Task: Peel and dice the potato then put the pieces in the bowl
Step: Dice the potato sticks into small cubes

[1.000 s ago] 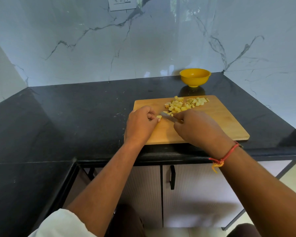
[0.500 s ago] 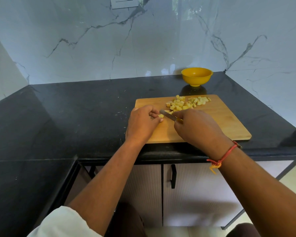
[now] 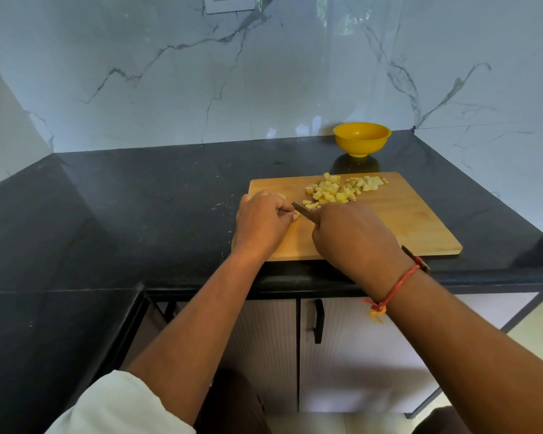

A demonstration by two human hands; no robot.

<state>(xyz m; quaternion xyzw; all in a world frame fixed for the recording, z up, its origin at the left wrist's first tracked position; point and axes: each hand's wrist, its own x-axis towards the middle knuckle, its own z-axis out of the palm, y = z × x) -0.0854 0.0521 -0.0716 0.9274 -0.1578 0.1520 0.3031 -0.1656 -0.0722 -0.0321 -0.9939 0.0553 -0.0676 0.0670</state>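
Left hand (image 3: pixel 262 222) pinching potato piece (image 3: pixel 296 214) at left edge of board (image 3: pixel 405 220), right hand (image 3: pixel 355 239) gripping knife (image 3: pixel 301 209)

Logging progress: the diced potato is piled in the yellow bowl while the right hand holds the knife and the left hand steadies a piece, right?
Not quite: in the head view the diced potato is piled on the cutting board, not in the yellow bowl behind it. The right hand does hold the knife, and the left hand steadies a piece.
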